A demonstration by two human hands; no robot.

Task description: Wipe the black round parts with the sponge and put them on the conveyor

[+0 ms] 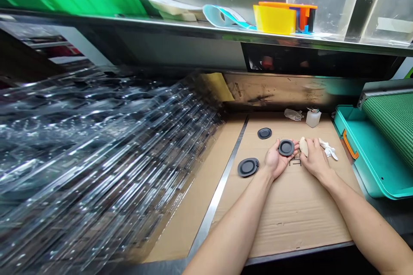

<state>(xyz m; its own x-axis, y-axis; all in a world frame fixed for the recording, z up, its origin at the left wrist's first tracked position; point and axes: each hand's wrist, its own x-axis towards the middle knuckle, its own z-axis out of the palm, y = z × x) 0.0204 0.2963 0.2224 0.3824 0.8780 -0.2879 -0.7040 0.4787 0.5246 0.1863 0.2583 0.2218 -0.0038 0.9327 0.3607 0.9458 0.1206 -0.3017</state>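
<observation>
Head camera first: what's the left hand (276, 161) doing?

It lies palm up and cupped, with a black round disc (286, 147) resting across its fingers, so it's cradling the disc rather than clenching it.

And the right hand (318, 160)?

Palm down, fingers curled over a beige sponge (303, 146). It seems to be gripping it, though the fingers hide part of it. The sponge sits just beside the disc, and I can't see them touching.

Where's all this happening?

Above a corrugated cardboard sheet (290, 219) on the bench. Two more black discs lie on it, one (264, 133) ahead of the left hand and a wider one (248, 167) just left of it. A crumpled white cloth (328, 149) lies just beside the right hand.

What's further out?

A white plastic bottle (313, 118) and a crumpled plastic bag (293, 114) stand near the back wall. A teal tray (371, 154) with an orange handle (350, 144) sits to the right, and a tall stack of clear plastic sheets (97, 159) fills the left side, beyond a metal strip (219, 184). Higher up, a yellow container (274, 19) stands on a steel shelf (206, 30).
</observation>
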